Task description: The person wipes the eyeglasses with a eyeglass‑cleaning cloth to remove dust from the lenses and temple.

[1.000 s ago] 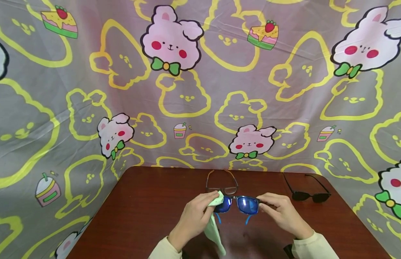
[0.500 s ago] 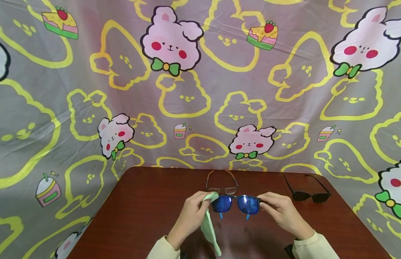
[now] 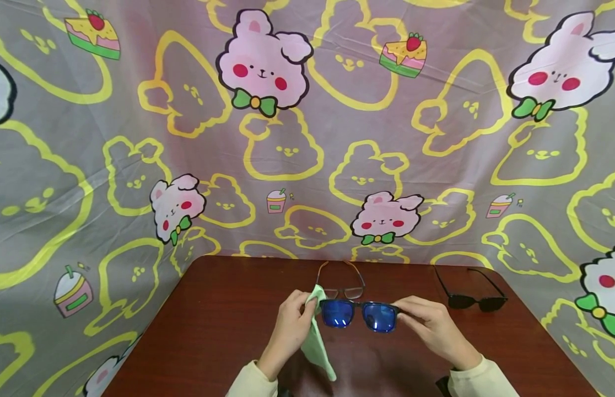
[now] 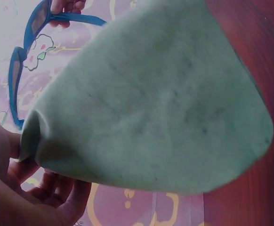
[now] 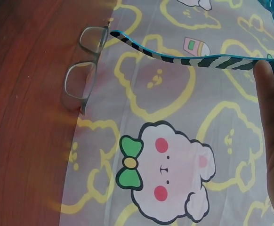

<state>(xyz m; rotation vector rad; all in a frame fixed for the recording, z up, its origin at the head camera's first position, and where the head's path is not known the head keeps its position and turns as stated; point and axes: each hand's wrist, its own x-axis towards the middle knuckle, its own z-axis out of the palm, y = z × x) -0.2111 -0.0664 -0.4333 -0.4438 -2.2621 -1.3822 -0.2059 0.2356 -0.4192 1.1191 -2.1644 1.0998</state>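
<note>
My right hand (image 3: 433,325) pinches a pair of sunglasses (image 3: 379,317) by the hinge corner, holding them above the table with the blue mirrored lenses toward the head camera. One striped temple arm (image 5: 198,62) stretches out from the fingers in the right wrist view. Between thumb and fingers, my left hand (image 3: 290,325) grips a light green cleaning cloth (image 3: 314,344), which hangs down beside the left lens. That cloth fills most of the left wrist view, with the blue inner side of the sunglasses frame (image 4: 15,84) showing behind it.
Clear-lensed eyeglasses (image 3: 354,292) lie unfolded on the brown table (image 3: 213,320) behind the sunglasses. Black sunglasses (image 3: 478,302) rest farther right, temples spread. A patterned cloth curtain (image 3: 287,143) encloses the table's back and sides.
The left hand has drawn the cloth off the left lens, leftward, and both lenses now show. The sunglasses have tilted, so their blue temple tips have dropped out of sight below the lenses.
</note>
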